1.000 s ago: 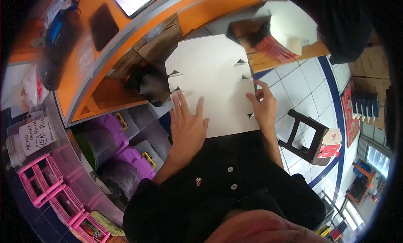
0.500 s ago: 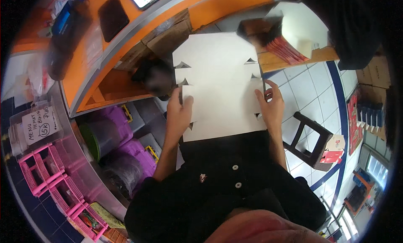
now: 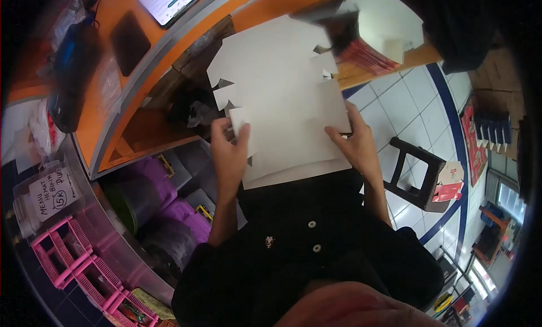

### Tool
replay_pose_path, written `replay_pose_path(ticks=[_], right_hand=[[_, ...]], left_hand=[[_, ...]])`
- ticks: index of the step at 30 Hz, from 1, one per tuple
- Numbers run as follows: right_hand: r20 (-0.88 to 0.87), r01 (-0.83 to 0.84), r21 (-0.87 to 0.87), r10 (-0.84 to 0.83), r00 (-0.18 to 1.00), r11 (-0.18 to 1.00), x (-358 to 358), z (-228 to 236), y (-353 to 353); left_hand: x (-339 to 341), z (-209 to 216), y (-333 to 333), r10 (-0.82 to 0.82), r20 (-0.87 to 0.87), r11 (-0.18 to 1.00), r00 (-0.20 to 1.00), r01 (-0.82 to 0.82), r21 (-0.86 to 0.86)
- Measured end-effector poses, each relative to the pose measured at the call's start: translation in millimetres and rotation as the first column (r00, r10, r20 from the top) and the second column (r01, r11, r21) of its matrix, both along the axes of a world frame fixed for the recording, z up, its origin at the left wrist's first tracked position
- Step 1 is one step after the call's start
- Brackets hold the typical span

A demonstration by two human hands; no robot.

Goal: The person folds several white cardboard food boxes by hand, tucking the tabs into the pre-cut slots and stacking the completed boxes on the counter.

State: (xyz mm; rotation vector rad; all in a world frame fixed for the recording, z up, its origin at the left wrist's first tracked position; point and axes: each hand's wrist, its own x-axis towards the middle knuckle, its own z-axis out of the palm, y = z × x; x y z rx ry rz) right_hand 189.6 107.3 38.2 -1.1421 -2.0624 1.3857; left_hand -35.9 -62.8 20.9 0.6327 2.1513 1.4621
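Between my hands is a large white cardboard box blank, mostly flat, with notches and flaps along both side edges. My left hand grips its left edge, where a narrow flap is bent upward between thumb and fingers. On the right edge, my right hand pinches the card, thumb on top and fingers at the outer side. The near edge of the blank lies over the front of my dark shirt, and its far end tilts up toward the orange counter.
An orange counter runs along the left, with a lit phone and a dark tablet-like slab. Folded red-edged cards stand on a ledge at far right. A dark stool is on the tiled floor. Purple-lidded bins sit below left.
The blank has turned a little counter-clockwise, its far end shifting left. The flap by my left hand is folded up further, and side flaps on the right edge now stand out more.
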Motion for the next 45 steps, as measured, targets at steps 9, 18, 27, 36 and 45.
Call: replay_pose_path(ticks=[9,18,27,36,45], right_hand=[[0.479,-0.317,0.187,0.195,0.856,0.930,-17.4,-17.1,-22.0],[0.640,-0.444,0.276,0.182,0.746,0.852,-27.5,-34.4,-26.1],[0.566,-0.359,0.220,0.181,0.804,0.907,-18.3,-19.4,-22.2],[0.421,-0.224,0.126,0.152,0.894,0.967,0.1,-16.2,-14.5],[-0.247,0.223,-0.300,-0.301,0.921,0.928,19.2,-28.2,-23.2]], left_hand=[[44.5,-21.5,4.7,-0.564,-0.359,0.779,0.743,0.336,-0.529],[76.3,-40.4,1.1,-0.650,-0.466,0.720,0.600,0.289,-0.631],[63.4,20.7,28.6,-0.351,-0.663,0.935,0.661,0.214,-0.281],[60.7,-34.0,100.1,-0.448,0.115,0.872,0.887,0.461,-0.162],[46.4,-42.0,101.6,-0.330,0.680,0.943,0.655,0.200,0.265]])
